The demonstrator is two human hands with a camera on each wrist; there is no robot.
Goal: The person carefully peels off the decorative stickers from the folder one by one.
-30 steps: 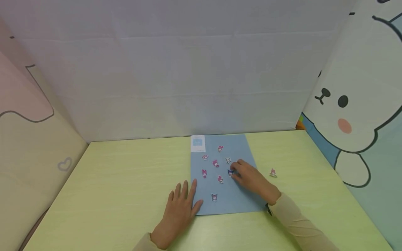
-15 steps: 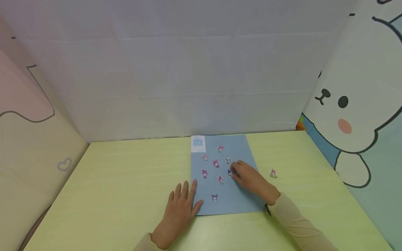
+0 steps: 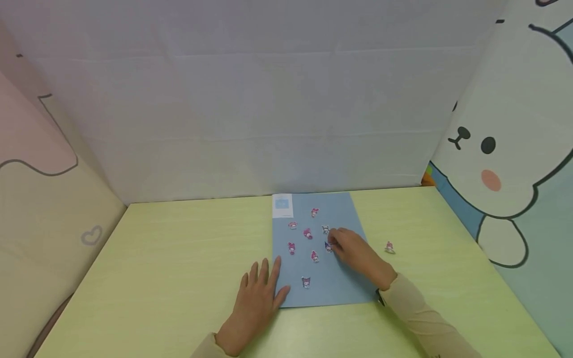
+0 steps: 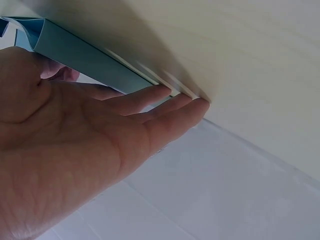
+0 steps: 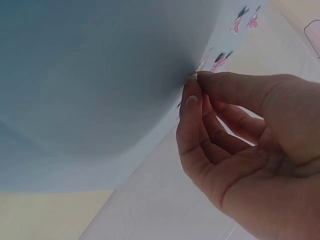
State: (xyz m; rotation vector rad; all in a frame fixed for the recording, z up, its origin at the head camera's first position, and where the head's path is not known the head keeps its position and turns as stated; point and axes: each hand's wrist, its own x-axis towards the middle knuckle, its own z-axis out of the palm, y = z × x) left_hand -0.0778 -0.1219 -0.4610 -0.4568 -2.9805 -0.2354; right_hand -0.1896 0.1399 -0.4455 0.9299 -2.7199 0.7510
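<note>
The right hand point(image 3: 356, 252) pinches a dark-blue character sticker point(image 3: 328, 247) near the blue folder point(image 3: 329, 292)'s middle, the left hand point(image 3: 255, 301) outspread at its lower-left edge.

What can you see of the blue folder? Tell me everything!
The blue folder lies flat on the yellowish table. It looks smooth, like card or plastic, with a thick edge. A white label with a blue square sits in its far left corner. Eight little character pieces show on it; the right hand pinches one. The left hand rests at its left side.
</note>
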